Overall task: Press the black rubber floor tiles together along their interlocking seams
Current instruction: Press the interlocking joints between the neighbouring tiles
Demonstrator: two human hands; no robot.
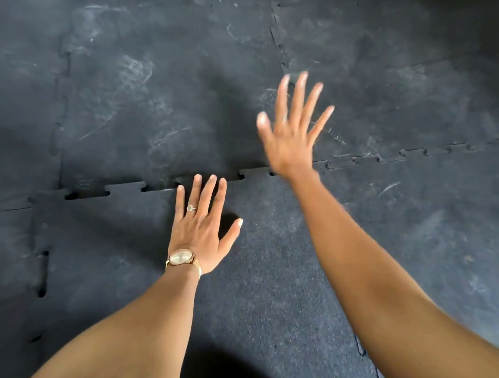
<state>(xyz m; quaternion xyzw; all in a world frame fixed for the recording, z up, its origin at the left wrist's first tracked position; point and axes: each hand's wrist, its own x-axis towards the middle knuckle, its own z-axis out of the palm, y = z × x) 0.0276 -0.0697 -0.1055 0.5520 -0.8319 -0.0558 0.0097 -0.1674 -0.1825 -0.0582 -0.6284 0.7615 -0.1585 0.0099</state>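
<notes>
— Seam [160, 186] condition?

— Seam runs left to right across the middle of the floor, between the near tile [262, 275] and the far tile [164, 106]. Not closed on the left stretch: dark gaps show between the tabs. To the right, past the right hand, the tabs sit tighter, with only thin lines showing.

— Other joints?

— A second seam [43, 271] runs down the left side of the near tile, with open slots in it. A third [276, 32] runs away from the camera at upper centre, thin and dark.

— Left hand?

— Left hand [200, 232] lies flat, palm down, on the near tile, fingers straight and slightly spread, tips at the seam's edge, thumb out to the side. It grips nothing. Ring [190, 208] on one finger, watch [181, 257] on the wrist.

— Right hand?

— Right hand [290, 133] is open, fingers splayed, grasping nothing. It is blurred, over the far tile just beyond the seam; contact with the floor cannot be told.

— Surface?

— Tiles are black, scuffed with pale marks; the near tile looks speckled.
</notes>
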